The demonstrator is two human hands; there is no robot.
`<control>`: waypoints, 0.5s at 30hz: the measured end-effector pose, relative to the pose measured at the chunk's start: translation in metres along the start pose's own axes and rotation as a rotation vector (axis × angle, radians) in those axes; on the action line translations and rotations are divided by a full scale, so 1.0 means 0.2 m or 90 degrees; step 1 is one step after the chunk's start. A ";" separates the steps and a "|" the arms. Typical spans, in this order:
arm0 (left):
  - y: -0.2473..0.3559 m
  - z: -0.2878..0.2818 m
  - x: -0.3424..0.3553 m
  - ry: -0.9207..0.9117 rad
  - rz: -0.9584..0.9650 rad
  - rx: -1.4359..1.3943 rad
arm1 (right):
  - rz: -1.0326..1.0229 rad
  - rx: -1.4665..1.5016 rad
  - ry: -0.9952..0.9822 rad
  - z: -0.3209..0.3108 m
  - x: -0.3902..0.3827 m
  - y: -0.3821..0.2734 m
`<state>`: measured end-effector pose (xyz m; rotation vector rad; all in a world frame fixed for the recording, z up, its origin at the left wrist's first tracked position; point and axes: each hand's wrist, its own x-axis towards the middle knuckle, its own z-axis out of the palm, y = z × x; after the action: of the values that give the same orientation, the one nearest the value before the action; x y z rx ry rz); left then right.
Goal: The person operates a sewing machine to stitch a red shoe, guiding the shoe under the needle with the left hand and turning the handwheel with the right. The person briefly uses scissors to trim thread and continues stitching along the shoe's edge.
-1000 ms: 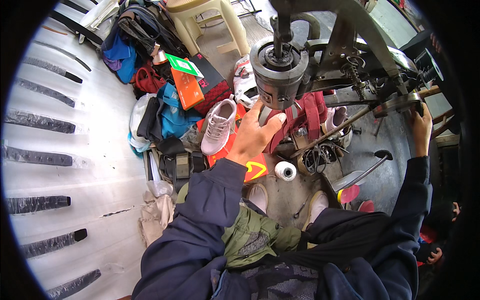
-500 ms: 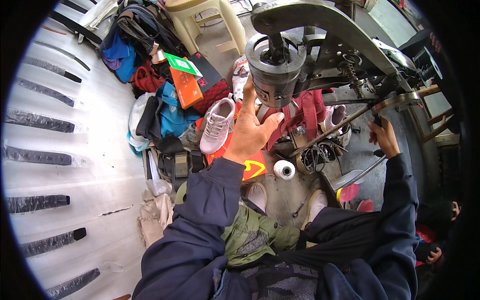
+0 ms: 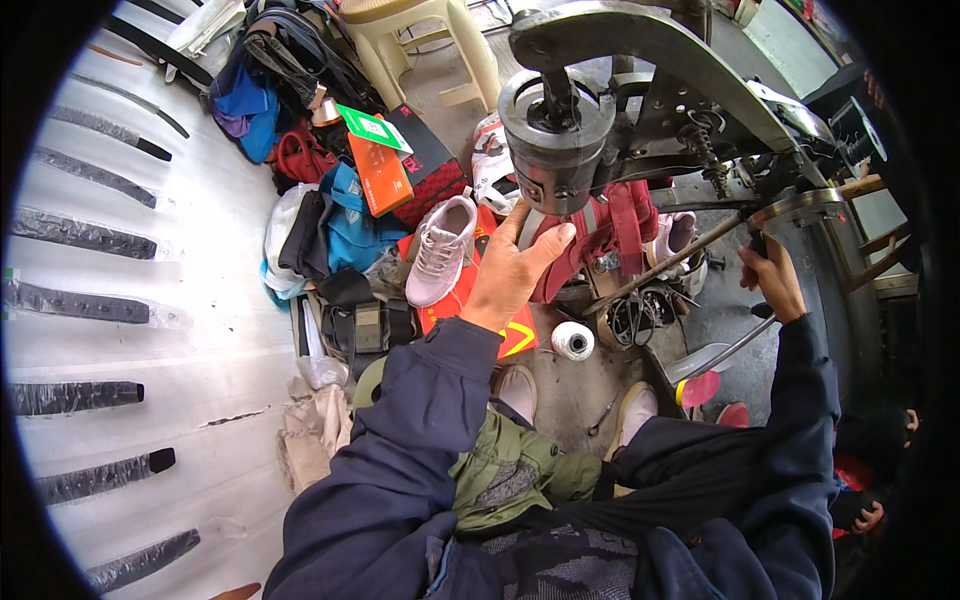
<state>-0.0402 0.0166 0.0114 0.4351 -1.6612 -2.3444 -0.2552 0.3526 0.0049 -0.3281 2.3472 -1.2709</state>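
My left hand [image 3: 512,268] is at the dark red strapped bag [image 3: 612,232], beneath the round metal head [image 3: 556,140] of a shoe-patching sewing machine. Its thumb lies over the bag's edge; the other fingers are partly hidden. The bag hangs under the machine's arm [image 3: 640,40], with a grey stripe near my fingers. On the right, my right hand [image 3: 774,277] curls around a short dark handle [image 3: 757,243] below the machine's metal wheel [image 3: 797,210]. A spool of dark thread [image 3: 853,132] sits at the machine's far right.
A pale pink sneaker [image 3: 440,252] stands left of my left hand, by a red box [image 3: 450,305]. Further left are an orange box [image 3: 378,175], a blue bag [image 3: 350,225] and a beige stool [image 3: 425,45]. A white thread cone [image 3: 573,341] stands on the floor near my feet.
My left hand has drawn down and a little right, its forefinger lower beside the machine head. My right hand and the handle shifted slightly. The whole view moved a little to the right.
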 end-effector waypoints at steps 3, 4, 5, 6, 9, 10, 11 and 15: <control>0.00 -0.01 0.02 -0.004 0.005 0.012 | -0.130 -0.015 0.039 -0.06 -0.07 -0.10; -0.01 -0.01 0.02 -0.003 0.002 0.018 | -0.170 -0.054 0.085 -0.11 -0.08 -0.13; -0.01 -0.02 0.02 -0.009 0.002 0.021 | -0.177 -0.072 0.129 -0.20 -0.08 -0.15; -0.01 -0.03 0.03 -0.011 0.002 0.027 | -0.173 -0.130 0.154 -0.30 -0.06 -0.17; 0.00 -0.04 0.03 -0.023 -0.006 0.033 | -0.158 -0.118 0.314 -0.51 0.03 -0.09; 0.00 -0.04 0.03 -0.028 -0.010 0.033 | -0.166 -0.142 0.341 -0.56 0.07 -0.02; 0.01 -0.04 0.03 -0.031 -0.009 0.033 | -0.174 -0.166 0.368 -0.59 0.12 0.06; 0.02 -0.04 0.02 -0.042 0.009 0.059 | -0.048 -0.179 0.357 -0.68 0.26 0.37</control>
<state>-0.0409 0.0074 0.0129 0.3658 -1.8015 -2.3031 -0.3679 0.4710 -0.0066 -0.1582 3.0277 -1.1758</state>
